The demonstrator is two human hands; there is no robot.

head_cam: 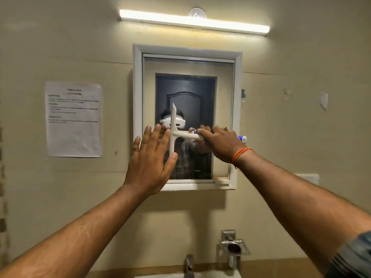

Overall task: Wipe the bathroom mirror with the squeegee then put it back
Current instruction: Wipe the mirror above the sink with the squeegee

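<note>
Step in hand: wiping, judged from the blade's place against the glass; putting it back is not yet begun.
Mirror (222, 93): centre of the frame, set in a white frame (137, 101) on the beige wall, under the strip light (192, 22) near the top.
Squeegee (173, 129): white, T-shaped, its blade upright in the lower left part of the glass; the handle runs off to the right. Whether the edge presses flat on the glass cannot be told.
Right hand (220, 143): closed around the squeegee handle, knuckles up, just right of centre.
Left hand (151, 159): spread wide and flat, holding nothing, at the mirror's lower left corner; fingertips overlap the white frame and the glass, thumb tip beside the blade's lower end. Contact with the blade is unclear.
Blue and white object (242, 138): peeks out beyond the right hand at the mirror's right edge; too hidden to name.
Other things: paper notice (73, 119) at left, tap (189, 264) and metal holder (233, 247) at the bottom.
Next move, as I judge it: draw the upright blade sideways across the glass with even pressure, keeping the edge flat, with the left hand clear of its path.
</note>
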